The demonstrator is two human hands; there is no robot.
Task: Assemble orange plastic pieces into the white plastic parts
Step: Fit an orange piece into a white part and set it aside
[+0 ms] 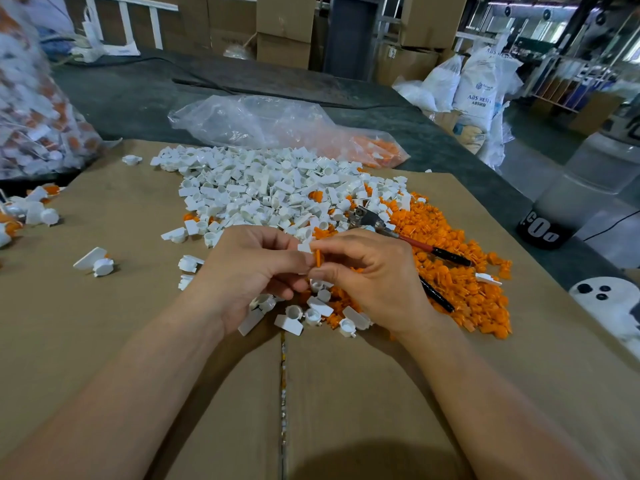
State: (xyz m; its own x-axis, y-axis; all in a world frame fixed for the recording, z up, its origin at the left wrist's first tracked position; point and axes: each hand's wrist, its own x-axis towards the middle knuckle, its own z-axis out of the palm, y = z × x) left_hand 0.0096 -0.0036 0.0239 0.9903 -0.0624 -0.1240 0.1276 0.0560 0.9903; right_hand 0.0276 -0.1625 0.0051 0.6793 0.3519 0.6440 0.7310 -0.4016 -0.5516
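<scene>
At frame centre our left hand (249,268) pinches a white part (304,248) while our right hand (374,275) fingers pinch an orange piece (317,257).

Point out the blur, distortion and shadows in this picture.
Head view: wide-angle bending toward the edges, with the forearms stretched. The bag at far left is smeared and soft. The left hand, the right hand, and the orange piece and white part at their fingertips are fairly sharp. A soft dark shadow lies on the cardboard at bottom centre. The light is even on the white pile.
</scene>
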